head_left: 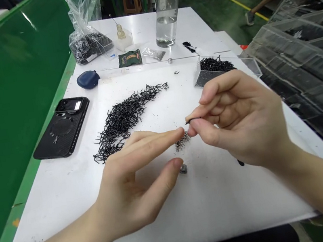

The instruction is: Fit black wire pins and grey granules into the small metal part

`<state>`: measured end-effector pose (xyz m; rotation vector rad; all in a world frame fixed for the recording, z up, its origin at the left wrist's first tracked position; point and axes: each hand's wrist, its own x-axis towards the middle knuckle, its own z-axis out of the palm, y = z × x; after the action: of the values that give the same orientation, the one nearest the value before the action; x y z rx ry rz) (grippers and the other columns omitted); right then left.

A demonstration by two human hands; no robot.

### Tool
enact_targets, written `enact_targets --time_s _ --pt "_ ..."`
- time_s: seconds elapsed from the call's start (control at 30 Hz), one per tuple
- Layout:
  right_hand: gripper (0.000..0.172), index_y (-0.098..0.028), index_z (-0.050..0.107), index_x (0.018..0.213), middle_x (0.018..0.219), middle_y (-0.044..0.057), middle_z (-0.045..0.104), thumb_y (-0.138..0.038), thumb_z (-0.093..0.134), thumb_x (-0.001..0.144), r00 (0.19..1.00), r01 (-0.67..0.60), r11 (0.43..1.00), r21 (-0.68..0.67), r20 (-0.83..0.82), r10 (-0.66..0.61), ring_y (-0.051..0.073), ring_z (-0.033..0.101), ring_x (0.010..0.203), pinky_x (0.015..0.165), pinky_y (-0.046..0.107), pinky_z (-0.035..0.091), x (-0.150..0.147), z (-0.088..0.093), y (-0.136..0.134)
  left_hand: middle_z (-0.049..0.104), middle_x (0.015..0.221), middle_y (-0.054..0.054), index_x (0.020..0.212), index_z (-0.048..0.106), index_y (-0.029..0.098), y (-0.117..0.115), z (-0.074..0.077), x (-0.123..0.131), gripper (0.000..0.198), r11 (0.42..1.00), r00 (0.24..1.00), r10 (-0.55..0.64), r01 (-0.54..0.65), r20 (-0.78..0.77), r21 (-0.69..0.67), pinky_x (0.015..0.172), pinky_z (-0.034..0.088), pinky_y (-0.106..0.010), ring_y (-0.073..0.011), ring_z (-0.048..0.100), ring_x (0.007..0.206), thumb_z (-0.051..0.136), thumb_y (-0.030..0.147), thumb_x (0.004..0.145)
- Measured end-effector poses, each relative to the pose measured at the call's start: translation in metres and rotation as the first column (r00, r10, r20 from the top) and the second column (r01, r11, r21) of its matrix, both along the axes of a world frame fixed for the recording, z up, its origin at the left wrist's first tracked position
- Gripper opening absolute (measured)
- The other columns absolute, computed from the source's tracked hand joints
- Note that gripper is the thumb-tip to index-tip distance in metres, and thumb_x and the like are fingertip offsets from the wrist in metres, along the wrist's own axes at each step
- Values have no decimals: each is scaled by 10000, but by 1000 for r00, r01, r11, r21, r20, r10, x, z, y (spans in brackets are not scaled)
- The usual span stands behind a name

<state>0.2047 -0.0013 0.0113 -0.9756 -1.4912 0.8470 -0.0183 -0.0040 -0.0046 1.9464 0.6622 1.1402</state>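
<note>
Right hand [241, 120] pinches small black piece [194, 119] above tiny shiny bits [181, 144] on counter [52, 187]. Left hand [139, 173] near it, thumb and finger apart, looks empty. Loose pinch could drop piece; bumping fingers could scatter bits.

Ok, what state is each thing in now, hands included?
Right hand: pinching a small black piece.
Left hand: open, thumb and forefinger apart.
Black pile: loose, spread in a curved band.
Silver bits: loose, scattered in a small heap.
Phone: lying face down.
Clear bottle: upright, partly filled.
Clear box: open, holding black pieces.
Plastic bag: partly filled; whether tied, unclear.
</note>
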Motion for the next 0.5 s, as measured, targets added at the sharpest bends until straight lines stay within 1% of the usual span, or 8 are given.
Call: enact_targets --time_s 0.17,0.23,0.33,0.43,0.5 --pt "331 -287 624 991 847 -40 753 -67 810 827 999 -31 999 -14 -28 31 145 773 710 622 270 663 -1 0 -1 768 1366 -54 1448 675 221 0 0 1 595 998 998 -58 58 -8 -18 1065 555 -354 -187 694 1231 646 -51 920" --pt "332 -291 627 989 851 -39 756 -66 813 830 999 -34 999 -16 -31 33 150 777 716 626 276 669 -1 -1 -1 758 1387 -49 1453 673 231 -1 0 1 597 998 998 -55 55 2 -39 1080 556 -351 -189 691 1261 606 -60 936" --pt "332 -293 628 989 854 -40 760 -58 805 836 999 -31 999 -19 -33 30 151 782 719 631 279 673 0 -1 0 749 1403 -28 1467 663 261 -1 -1 0 612 996 998 -51 53 20 -76 1088 563 -333 -184 687 1277 599 -53 946" --pt "326 -293 629 988 850 -39 760 -61 804 839 999 -35 999 -13 -34 35 150 784 718 626 275 670 0 -1 0 736 1432 -31 1477 658 267 0 -2 1 616 995 997 -69 70 20 -70 1088 568 -312 -177 691 1273 591 -50 952" --pt "321 -292 629 983 846 -38 761 -65 805 837 999 -33 999 -14 -39 32 151 785 716 614 272 665 -1 -1 0 724 1453 -30 1484 653 273 1 -1 1 615 995 996 -83 83 11 -58 1117 560 -304 -171 687 1286 568 -46 966"
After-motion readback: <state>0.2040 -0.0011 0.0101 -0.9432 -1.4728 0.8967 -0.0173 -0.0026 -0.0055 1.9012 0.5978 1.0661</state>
